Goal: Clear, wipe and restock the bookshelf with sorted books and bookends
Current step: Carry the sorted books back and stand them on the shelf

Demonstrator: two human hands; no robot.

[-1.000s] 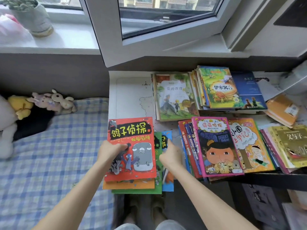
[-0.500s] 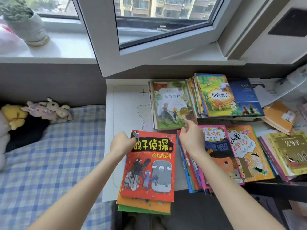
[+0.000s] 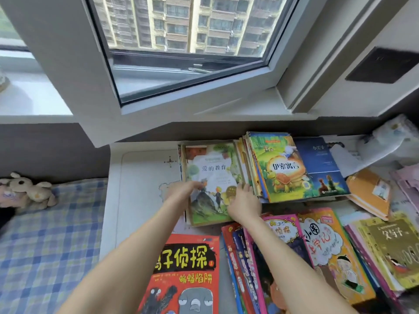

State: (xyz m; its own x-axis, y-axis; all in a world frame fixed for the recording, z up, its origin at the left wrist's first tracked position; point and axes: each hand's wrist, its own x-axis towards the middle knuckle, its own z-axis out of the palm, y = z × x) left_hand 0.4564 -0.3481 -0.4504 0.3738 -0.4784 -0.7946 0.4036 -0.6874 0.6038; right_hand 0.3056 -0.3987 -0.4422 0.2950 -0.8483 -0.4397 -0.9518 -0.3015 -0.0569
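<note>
The red stack has been left at the near edge of the desk, and both hands have been carried back to the green-cover stack. Its right edge is clasped by the right hand; the grip of the left hand, laid at the left edge, cannot be told. Sorting seems under way; an even two-sided lift is needed, as thin glossy paperbacks are likely to slip.

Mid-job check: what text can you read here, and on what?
"爱的教育": pale green book
"伊索寓言": tortoise book
"小王子": blue book
"子侦探", "1", "蝙蝠陷阱": red book, title's start covered
"侦探": pink book, partly covered
"上学记": orange book
"父与子": olive book
Smaller print everywhere: too blurred to read.
</note>
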